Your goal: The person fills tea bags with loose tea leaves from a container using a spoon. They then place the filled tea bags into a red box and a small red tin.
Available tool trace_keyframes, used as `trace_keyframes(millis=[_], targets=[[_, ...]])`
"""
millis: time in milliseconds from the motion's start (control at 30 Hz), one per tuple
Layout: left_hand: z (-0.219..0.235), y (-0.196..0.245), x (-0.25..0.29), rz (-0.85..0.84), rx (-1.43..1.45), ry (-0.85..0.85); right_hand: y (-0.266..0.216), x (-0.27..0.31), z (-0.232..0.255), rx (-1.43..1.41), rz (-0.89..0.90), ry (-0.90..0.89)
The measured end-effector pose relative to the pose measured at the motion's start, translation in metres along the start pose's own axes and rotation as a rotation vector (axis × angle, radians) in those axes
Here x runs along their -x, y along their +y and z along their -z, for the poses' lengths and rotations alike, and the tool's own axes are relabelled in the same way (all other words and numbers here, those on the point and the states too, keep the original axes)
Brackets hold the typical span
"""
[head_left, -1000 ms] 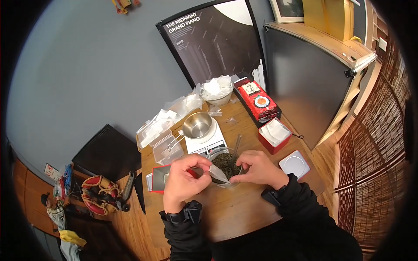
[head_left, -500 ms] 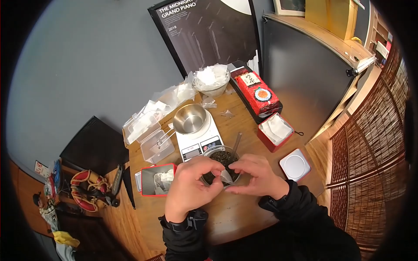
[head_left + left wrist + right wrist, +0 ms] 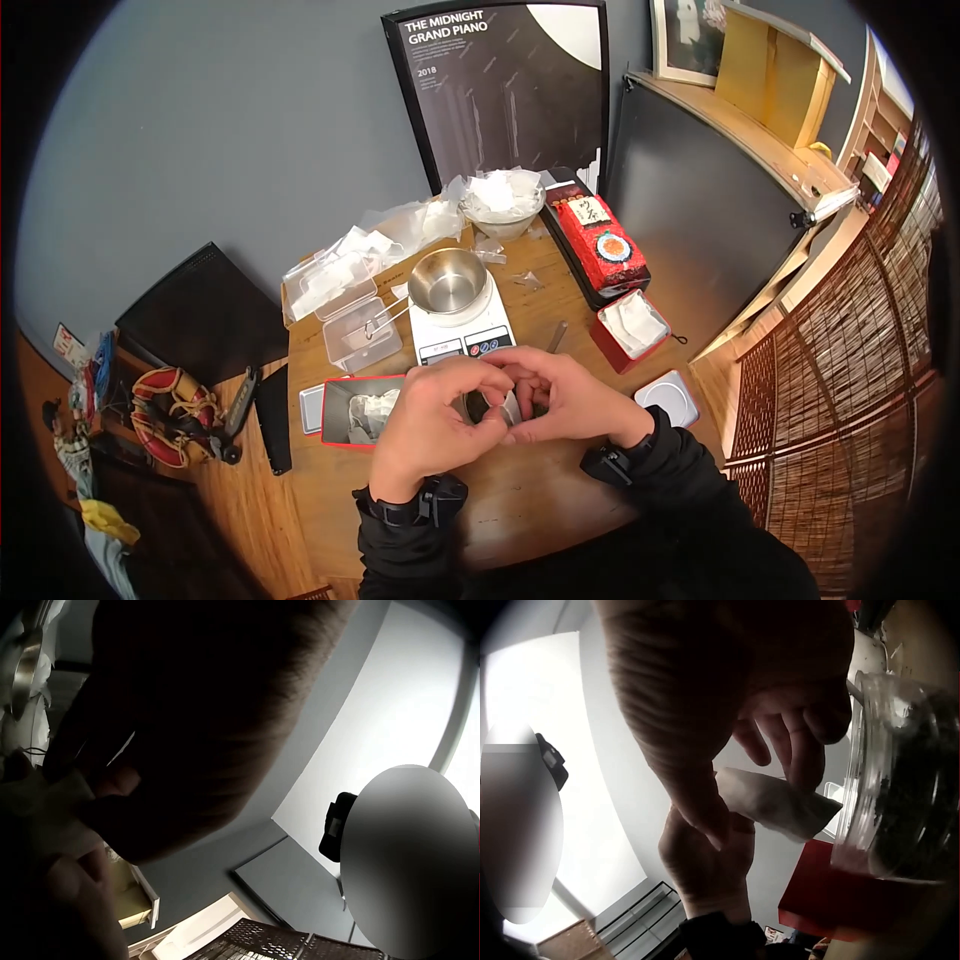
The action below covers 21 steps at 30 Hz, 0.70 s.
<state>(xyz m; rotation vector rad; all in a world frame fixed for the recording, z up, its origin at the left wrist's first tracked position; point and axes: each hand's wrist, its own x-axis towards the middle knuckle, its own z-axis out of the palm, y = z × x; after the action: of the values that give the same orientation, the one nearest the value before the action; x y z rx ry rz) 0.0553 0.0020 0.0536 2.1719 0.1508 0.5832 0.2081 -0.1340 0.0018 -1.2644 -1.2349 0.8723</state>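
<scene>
A small whitish tea bag (image 3: pixel 513 408) sits between my two hands, over the glass jar of dark dried leaves. My left hand (image 3: pixel 425 420) pinches the bag from the left with thumb and fingertips. From the other side my right hand (image 3: pixel 580 400) holds its edge, the thumb close to the left thumb. In the right wrist view the filled-looking tea bag (image 3: pixel 772 799) lies slanted beside the jar (image 3: pixel 855 787). The left wrist view is dark, with the pale bag (image 3: pixel 52 810) at the fingertips. The hands hide most of the jar in the head view.
Beyond the hands stands a kitchen scale (image 3: pixel 460 325) bearing a steel pan (image 3: pixel 449 280). A red tin (image 3: pixel 340 425) with white bags is at left, another red tin (image 3: pixel 632 332) at right. Behind are a clear box (image 3: pixel 362 335), a bowl (image 3: pixel 505 222) and a red package (image 3: pixel 607 245).
My hands have come closer together around the tea bag, the right fingers closing in beside the left ones. More of the jar is covered now. The head view has also shifted.
</scene>
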Motion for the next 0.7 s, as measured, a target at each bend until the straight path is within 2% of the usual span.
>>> trace_keyframes(millis=[33,200,267,467,700], targets=[[0.002,-0.001,0.000,0.015,0.020,0.007,-0.004,-0.003,0.000,-0.096,-0.079,-0.059],[0.006,-0.007,0.002,0.020,0.093,0.045,0.010,-0.010,-0.005,-0.146,-0.047,-0.090],[0.006,-0.004,0.002,0.069,0.173,0.009,0.013,-0.007,-0.007,-0.165,-0.026,-0.089],[0.002,-0.008,0.000,0.046,0.269,-0.061,0.015,-0.001,-0.007,-0.287,-0.001,-0.092],[-0.003,-0.012,-0.002,-0.047,0.263,-0.039,0.013,0.004,-0.014,-0.352,0.015,0.022]])
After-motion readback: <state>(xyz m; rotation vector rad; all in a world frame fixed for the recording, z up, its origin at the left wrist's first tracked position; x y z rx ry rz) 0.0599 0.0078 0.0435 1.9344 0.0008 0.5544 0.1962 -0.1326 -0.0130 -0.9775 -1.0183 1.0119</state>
